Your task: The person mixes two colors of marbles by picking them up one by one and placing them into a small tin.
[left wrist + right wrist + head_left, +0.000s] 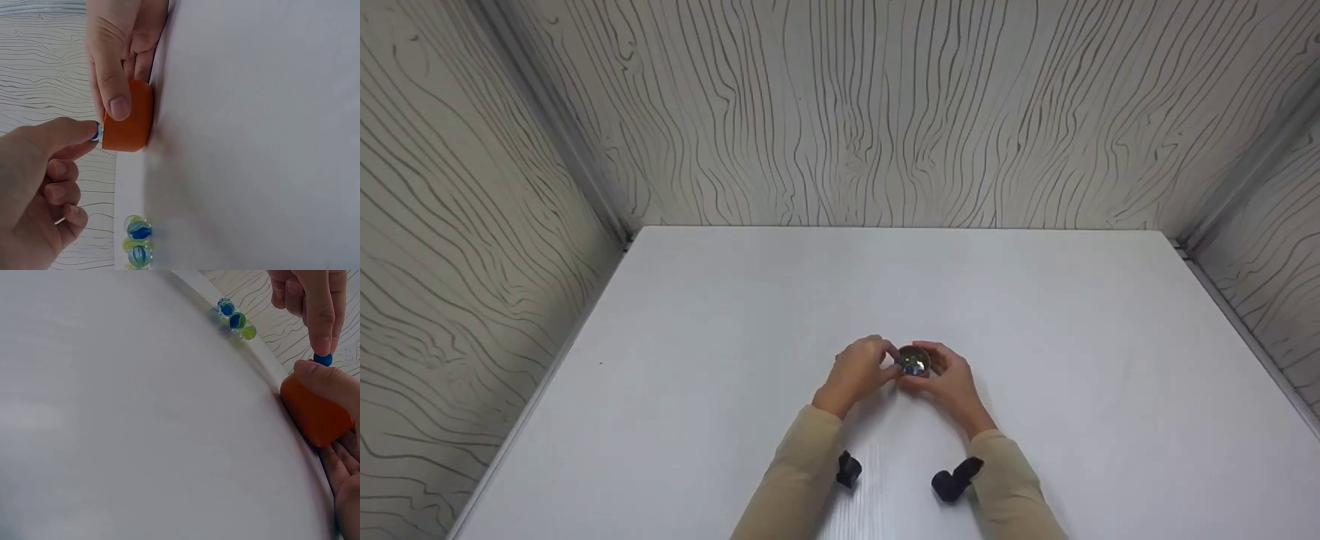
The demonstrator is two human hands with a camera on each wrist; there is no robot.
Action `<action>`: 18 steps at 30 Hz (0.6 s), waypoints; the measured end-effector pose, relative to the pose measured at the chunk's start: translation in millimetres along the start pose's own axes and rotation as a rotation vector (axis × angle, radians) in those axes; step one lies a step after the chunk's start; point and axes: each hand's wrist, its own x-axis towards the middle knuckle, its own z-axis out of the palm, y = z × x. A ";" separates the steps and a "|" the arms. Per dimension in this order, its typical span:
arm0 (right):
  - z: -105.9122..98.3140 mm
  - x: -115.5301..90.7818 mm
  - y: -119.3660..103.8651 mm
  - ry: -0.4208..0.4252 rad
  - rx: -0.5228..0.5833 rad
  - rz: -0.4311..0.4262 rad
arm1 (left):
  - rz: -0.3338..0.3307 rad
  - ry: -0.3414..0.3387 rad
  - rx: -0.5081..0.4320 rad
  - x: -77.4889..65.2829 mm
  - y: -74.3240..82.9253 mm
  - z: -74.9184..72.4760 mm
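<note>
My right hand [952,379] grips a small orange cup [135,126] by its side, thumb near the rim. The cup stands on the white table. Shiny glassy contents [915,365] show inside it in the head view. At the cup's mouth, my left hand [859,367] pinches a blue glass marble [323,359] between thumb and fingertip. The left hand's other fingers are curled in the left wrist view. Several more blue, green and yellow glass marbles [237,320] lie on the table in both wrist views; they do not show in the head view.
The white table [720,315] runs back to a wood-grain patterned wall [847,112]. Similar panels rise at left and right. Black wrist mounts [952,484] stick out from the beige sleeves [1012,480] over the front of the table.
</note>
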 end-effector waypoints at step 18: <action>-0.5 -0.4 -1.0 -0.006 0.005 -0.018 | -0.028 -0.047 -0.015 4.6 3.1 2.2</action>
